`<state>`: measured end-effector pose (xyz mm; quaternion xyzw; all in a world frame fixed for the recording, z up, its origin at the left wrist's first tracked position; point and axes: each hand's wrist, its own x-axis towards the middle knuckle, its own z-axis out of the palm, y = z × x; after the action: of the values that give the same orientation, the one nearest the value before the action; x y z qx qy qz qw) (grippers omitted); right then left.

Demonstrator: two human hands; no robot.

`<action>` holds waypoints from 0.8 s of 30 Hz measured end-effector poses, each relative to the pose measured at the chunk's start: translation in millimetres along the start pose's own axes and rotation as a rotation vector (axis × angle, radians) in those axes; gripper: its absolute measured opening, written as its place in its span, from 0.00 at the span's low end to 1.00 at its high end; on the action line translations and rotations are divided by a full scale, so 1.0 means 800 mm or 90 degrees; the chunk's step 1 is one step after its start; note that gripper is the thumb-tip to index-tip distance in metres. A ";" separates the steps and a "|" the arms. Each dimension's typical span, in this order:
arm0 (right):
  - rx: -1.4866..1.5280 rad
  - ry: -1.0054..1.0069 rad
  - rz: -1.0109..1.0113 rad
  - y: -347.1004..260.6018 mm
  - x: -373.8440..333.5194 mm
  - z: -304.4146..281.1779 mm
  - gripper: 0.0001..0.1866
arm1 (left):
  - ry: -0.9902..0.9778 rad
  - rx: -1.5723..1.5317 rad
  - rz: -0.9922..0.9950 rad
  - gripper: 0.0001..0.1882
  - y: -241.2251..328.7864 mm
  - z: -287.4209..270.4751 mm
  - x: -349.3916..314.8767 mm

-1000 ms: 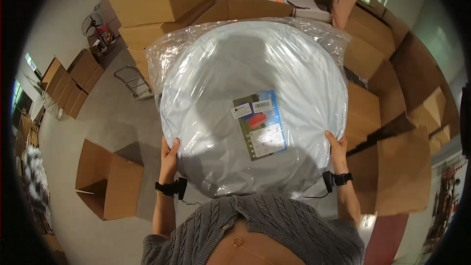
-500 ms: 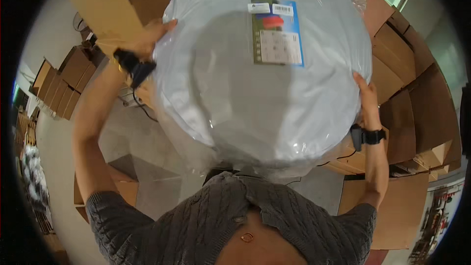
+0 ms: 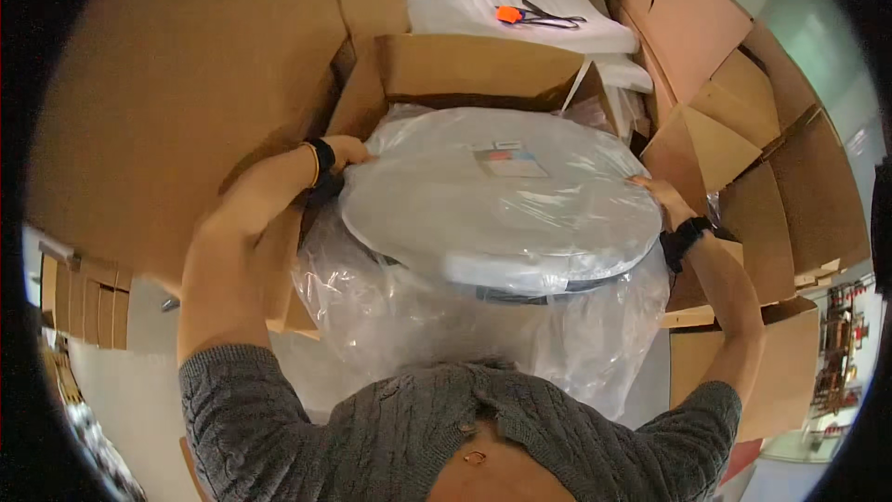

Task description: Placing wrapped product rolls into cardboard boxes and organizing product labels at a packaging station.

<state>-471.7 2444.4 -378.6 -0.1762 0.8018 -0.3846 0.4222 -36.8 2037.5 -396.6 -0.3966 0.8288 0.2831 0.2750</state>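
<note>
A large round, flat, pale grey pack (image 3: 437,191), wrapped in clear plastic, lies between my hands with a printed label (image 3: 516,164) on its upper face. My left hand (image 3: 351,151) grips its left rim; some of the fingers are hidden. On the opposite rim, my right hand (image 3: 660,193) has hold of the wrapped edge. Loose clear plastic bag (image 3: 595,344) hangs from the near side toward my body. The pack's far part is inside or over an open cardboard box (image 3: 483,65), whose back wall stands up behind it.
Behind the box, white foam sheets (image 3: 455,7) are stacked, with an orange-and-black corded tool (image 3: 509,14) on top. A tall cardboard panel (image 3: 186,84) fills the left. Open cartons (image 3: 743,102) crowd the right, and another carton (image 3: 753,372) stands lower right.
The round pack has moved away from me and tipped flatter, now at the open box. Both hands have gone with it, still on its rims. My view has shifted, showing the box and foam.
</note>
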 end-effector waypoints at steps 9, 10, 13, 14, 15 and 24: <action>-0.040 -0.138 0.045 0.000 0.115 0.051 0.19 | -0.068 0.303 0.286 0.25 -0.134 0.048 0.177; -0.079 -0.115 -0.017 0.014 0.119 0.039 0.19 | -0.099 0.243 0.205 0.25 -0.090 0.046 0.191; -0.019 -0.107 0.026 0.034 0.155 0.070 0.22 | -0.099 0.015 0.082 0.27 -0.117 0.072 0.215; 0.082 -0.091 0.134 0.043 0.172 0.086 0.21 | -0.092 -0.044 0.050 0.29 -0.128 0.085 0.224; 0.084 -0.097 0.140 0.051 0.186 0.098 0.21 | -0.080 -0.102 0.027 0.32 -0.133 0.095 0.235; -0.005 -0.042 0.158 0.255 0.329 0.173 0.31 | 0.012 -0.394 -0.133 0.39 -0.142 0.210 0.370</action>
<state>-503.8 2351.1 -725.3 -0.0897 0.8046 -0.3204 0.4918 -63.7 1945.0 -742.5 -0.5466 0.6610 0.4882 0.1613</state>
